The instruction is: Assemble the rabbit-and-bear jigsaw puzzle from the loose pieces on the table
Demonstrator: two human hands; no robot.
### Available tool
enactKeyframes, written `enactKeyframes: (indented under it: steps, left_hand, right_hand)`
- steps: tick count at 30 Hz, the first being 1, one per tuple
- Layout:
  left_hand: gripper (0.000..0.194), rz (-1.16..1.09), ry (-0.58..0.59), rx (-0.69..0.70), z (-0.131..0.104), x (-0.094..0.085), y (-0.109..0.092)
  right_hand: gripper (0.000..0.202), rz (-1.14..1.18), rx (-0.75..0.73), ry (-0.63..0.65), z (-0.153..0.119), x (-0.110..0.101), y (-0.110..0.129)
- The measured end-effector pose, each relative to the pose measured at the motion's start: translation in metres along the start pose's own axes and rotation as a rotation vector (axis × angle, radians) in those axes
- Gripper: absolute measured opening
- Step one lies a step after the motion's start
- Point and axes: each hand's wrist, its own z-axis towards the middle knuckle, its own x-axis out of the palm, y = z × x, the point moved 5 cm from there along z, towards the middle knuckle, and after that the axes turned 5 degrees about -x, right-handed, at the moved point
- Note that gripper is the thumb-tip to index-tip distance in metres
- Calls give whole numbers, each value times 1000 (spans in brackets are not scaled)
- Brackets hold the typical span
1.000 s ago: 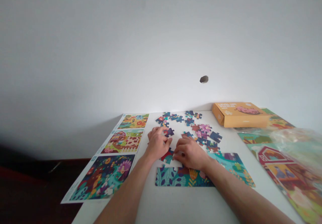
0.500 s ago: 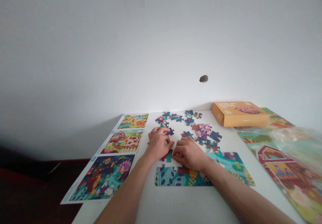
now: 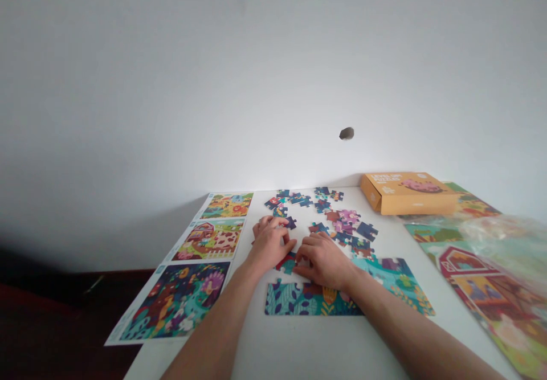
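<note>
Left hand (image 3: 270, 244): palm down, fingers half curled, thumb and forefinger apart; whether anything is held beneath cannot be told. Right hand (image 3: 321, 259), just beside it: fingers bent, thumb low, its tips at the edge of a red-and-teal piece (image 3: 287, 265); pinch or mere contact, not resolvable. Piece lies flat between the two hands, nearer the left thumb. Judgement: both hands kept low, probably so the piece can be steadied from two sides without lifting.

Joined puzzle strip (image 3: 294, 300) on the near side of both hands, running under the right wrist; its position likely keeps the open upper edge within fingertip reach. Loose pieces (image 3: 348, 217) spread beyond the hands, apparently for easy viewing; a dark piece (image 3: 291, 223) sits at the left fingertips.

Left of the left hand: picture sheet (image 3: 171, 300), face up, presumably for a quick glance. Far right of the right hand: yellow box (image 3: 416, 203), clear plastic (image 3: 491, 229) and farm-picture panel (image 3: 478, 291), seemingly set aside from the working area.
</note>
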Motion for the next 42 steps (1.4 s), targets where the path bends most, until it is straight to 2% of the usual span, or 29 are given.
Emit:
enactKeyframes:
  steps: [6, 16, 25, 30, 37, 42]
  left_hand:
    - [23, -19, 33, 19, 0, 2, 0]
    - [34, 33, -14, 30, -1, -4, -3]
    - [34, 76, -48, -16, 0, -4, 0]
    - [33, 65, -55, -44, 1, -5, 3]
    - [32, 62, -55, -66, 1, -4, 5]
    - [33, 73, -84, -82, 1, -4, 7]
  right_hand:
    - [13, -16, -6, 26, 2, 3, 0]
    - [14, 32, -77, 37, 1, 5, 7]
    - [16, 55, -111, 73, 1, 6, 10]
    - [19, 49, -122, 80, 0, 3, 13]
    - [21, 88, -222, 58, -3, -7, 23]
    - [25, 115, -229, 88, -4, -7, 24]
